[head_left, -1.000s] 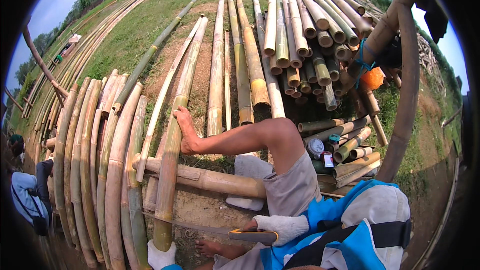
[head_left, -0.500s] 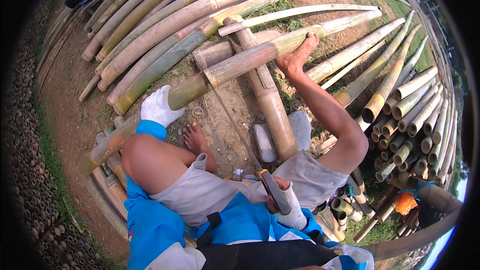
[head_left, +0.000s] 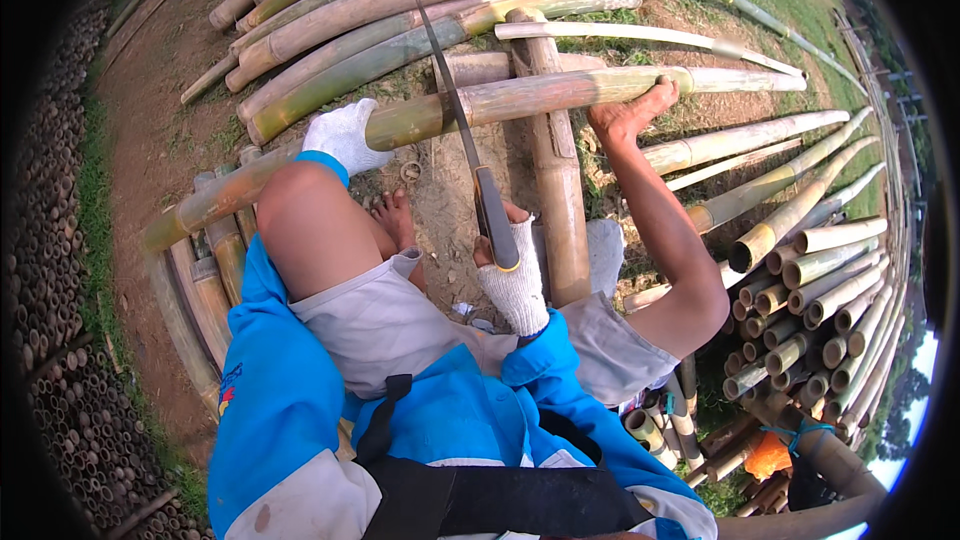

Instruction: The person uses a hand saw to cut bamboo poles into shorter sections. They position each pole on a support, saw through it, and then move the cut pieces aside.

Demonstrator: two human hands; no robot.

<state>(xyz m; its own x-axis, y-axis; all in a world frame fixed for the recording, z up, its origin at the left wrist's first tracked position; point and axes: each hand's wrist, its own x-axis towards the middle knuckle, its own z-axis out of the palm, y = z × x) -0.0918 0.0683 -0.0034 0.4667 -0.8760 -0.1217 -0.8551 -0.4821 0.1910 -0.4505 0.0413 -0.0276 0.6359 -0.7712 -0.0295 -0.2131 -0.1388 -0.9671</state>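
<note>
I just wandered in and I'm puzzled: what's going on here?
A person has a bamboo pole lying across a bamboo log. Their gloved left hand grips the pole, and a bare foot rests on it. The gloved right hand holds a handsaw, its blade crossing over the pole between left hand and log; whether it has cut in, I can't tell.

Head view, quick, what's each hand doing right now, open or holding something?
Left hand: closed on the bamboo pole.
Right hand: closed on the handle of the saw.
</note>
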